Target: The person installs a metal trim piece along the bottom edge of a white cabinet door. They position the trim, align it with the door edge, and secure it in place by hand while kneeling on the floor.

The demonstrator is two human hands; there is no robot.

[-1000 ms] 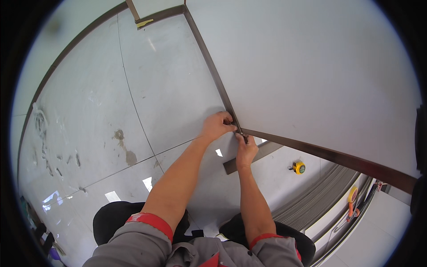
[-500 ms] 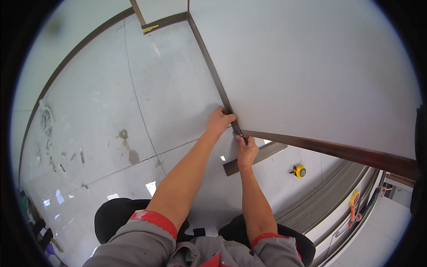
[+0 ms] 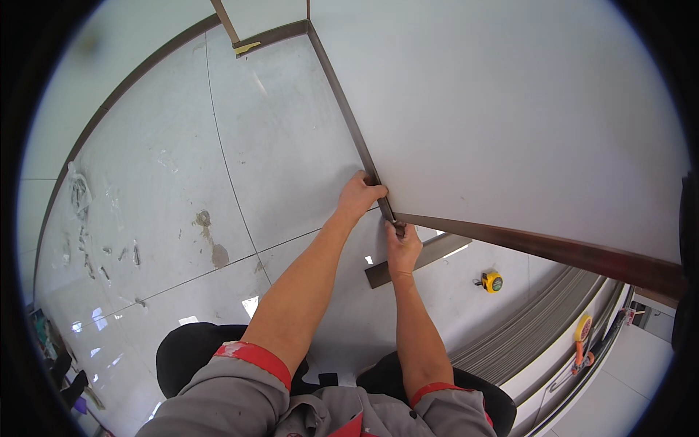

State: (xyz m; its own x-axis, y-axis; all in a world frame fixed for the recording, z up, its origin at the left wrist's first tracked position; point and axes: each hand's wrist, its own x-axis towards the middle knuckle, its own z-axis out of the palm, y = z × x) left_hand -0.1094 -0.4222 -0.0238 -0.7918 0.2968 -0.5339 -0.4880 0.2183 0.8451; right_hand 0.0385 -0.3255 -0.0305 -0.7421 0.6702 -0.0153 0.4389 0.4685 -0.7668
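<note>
A dark brown skirting board [image 3: 341, 102] runs along the foot of the white wall [image 3: 510, 109] to an outer corner. My left hand [image 3: 360, 197] is closed on this board just before the corner, thumb over its top edge and fingers against its front. Right at the corner, my right hand [image 3: 403, 253] is closed in a pinch. Something small and dark shows between its fingertips, too hidden to name. Past the corner, another brown skirting board [image 3: 524, 242] continues to the right. Behind my right hand a loose brown strip [image 3: 445, 250] lies on the floor.
A yellow tape measure [image 3: 493, 282] sits on the tiled floor to the right. Beyond it lies a stack of long grey-brown strips [image 3: 520, 317], with an orange-handled tool [image 3: 581, 348] nearby. Plastic scraps [image 3: 79, 193] and debris are scattered at left. A small yellow piece [image 3: 247, 49] lies at the far corner.
Both hands stay at the corner, nearly still. My right fingertips have shifted very slightly on the small dark thing. The view has tilted a little.
</note>
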